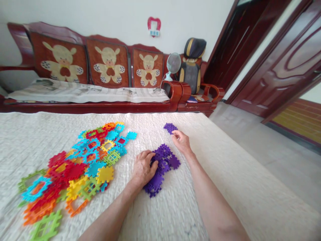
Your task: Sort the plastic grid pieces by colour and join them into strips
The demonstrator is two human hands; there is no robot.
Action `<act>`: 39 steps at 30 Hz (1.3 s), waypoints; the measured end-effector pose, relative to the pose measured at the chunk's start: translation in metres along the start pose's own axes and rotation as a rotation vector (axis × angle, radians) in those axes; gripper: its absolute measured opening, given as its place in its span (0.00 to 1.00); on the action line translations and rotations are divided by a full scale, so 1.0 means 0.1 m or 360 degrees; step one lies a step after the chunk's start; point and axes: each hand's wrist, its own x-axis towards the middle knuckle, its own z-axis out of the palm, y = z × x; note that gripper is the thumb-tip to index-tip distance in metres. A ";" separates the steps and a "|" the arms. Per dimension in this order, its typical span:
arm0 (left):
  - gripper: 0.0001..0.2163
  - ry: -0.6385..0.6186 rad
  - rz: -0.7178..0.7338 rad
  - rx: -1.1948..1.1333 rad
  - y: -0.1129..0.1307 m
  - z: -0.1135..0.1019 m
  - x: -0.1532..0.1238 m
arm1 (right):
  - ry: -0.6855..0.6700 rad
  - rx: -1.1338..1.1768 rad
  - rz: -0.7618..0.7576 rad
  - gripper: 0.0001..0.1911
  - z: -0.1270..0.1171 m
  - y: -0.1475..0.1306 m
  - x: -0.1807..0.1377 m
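Note:
Flat purple interlocking plastic pieces with notched edges lie in a loose pile (164, 164) on the pale cloth. My left hand (144, 168) rests at the left side of this pile, its fingers bent and its thumb over the pieces, closed on a purple piece that it partly hides. Farther back is a small stack of purple pieces (170, 128). At its near right edge is my right hand (181, 142), fingers loosely bent and a little apart, with no piece visible in them.
A wide heap of red, blue, yellow, green and orange notched pieces (75, 167) spreads on the left. The quilted cloth (225, 187) covers the tabletop. Beyond its far edge stand a wooden sofa (105, 106), a small fan (173, 63) and a chair with a massage cushion (190, 75).

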 end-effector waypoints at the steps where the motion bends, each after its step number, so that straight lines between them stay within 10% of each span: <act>1: 0.12 -0.0002 -0.0002 -0.0001 0.00 0.00 0.00 | -0.0185 0.0003 0.0016 0.16 -0.02 -0.04 -0.01; 6: 0.13 -0.0009 -0.0004 -0.0002 0.00 0.01 0.00 | -0.0741 -0.0104 0.0046 0.13 -0.07 -0.23 -0.08; 16: 0.13 -0.0011 -0.0005 -0.0015 0.00 0.00 0.01 | -0.0851 0.0016 0.0043 0.08 0.00 -0.15 -0.05; 25: 0.12 -0.0008 -0.0019 -0.0114 0.00 -0.03 0.01 | -0.0327 0.0323 0.0031 0.15 0.07 0.02 -0.34; 39: 0.13 -0.0019 0.0062 -0.0116 -0.04 -0.03 0.01 | -0.0246 0.0255 -0.0045 0.11 -0.03 0.07 -0.27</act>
